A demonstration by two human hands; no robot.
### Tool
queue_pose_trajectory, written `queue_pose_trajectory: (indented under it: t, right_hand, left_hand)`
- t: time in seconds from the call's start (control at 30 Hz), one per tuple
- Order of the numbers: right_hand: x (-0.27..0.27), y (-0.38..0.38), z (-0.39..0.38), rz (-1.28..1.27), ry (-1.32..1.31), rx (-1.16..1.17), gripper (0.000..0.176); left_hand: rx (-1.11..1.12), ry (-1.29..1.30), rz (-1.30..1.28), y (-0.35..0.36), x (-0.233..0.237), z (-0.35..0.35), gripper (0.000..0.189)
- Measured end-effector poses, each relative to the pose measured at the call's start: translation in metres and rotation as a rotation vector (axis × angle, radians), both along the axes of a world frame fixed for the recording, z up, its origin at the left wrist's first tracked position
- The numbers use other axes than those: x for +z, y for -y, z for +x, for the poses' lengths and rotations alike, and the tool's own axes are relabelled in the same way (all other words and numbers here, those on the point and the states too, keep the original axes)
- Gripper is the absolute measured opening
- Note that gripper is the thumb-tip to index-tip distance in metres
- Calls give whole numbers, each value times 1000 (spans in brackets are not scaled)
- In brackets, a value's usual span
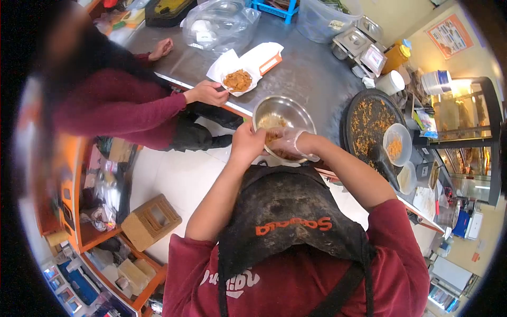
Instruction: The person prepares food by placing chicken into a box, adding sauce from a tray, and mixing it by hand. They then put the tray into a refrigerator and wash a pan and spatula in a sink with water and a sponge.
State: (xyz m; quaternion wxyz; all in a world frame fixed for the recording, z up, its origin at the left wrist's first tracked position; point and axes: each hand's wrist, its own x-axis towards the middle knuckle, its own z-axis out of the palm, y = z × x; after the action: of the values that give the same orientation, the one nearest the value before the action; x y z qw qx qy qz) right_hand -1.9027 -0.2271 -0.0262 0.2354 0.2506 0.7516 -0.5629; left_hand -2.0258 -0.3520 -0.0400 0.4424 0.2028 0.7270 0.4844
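Observation:
A shiny metal mixing bowl (pixel 302 112) tilts toward me at the table's near edge, with brownish food smeared inside. My left hand (pixel 249 142) is closed on its left rim. Inside the bowl is my right hand (pixel 291 141), in a clear plastic glove, its fingers curled in among the food; what they hold, if anything, I cannot make out. Beyond the bowl, a paper-lined takeaway box (pixel 271 62) holds a heap of orange-brown food (pixel 237 80). A co-worker's hand (pixel 208 94) touches the near edge of its paper.
A co-worker in a maroon sleeve (pixel 132 113) stands at my left. On the dark table (pixel 311 74) are a plastic bag (pixel 222 26) and a large round black pan (pixel 355 119) with orange crumbs. A translucent bowl (pixel 404 138) rests on the pan's right side. A lit display cabinet (pixel 465 119) stands right.

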Motion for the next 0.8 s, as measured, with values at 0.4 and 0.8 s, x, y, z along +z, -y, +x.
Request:
queue_pose_trajectory:
  t: [0.4, 0.8]
  right_hand:
    - [-65, -13, 13, -1198, -8, -448, 55]
    - [-2, -54, -6, -1208, -276, -623, 55]
  left_hand:
    - [-310, -73, -222, -6, 20, -36, 28]
    - [116, -82, 35, 24, 10, -24, 22]
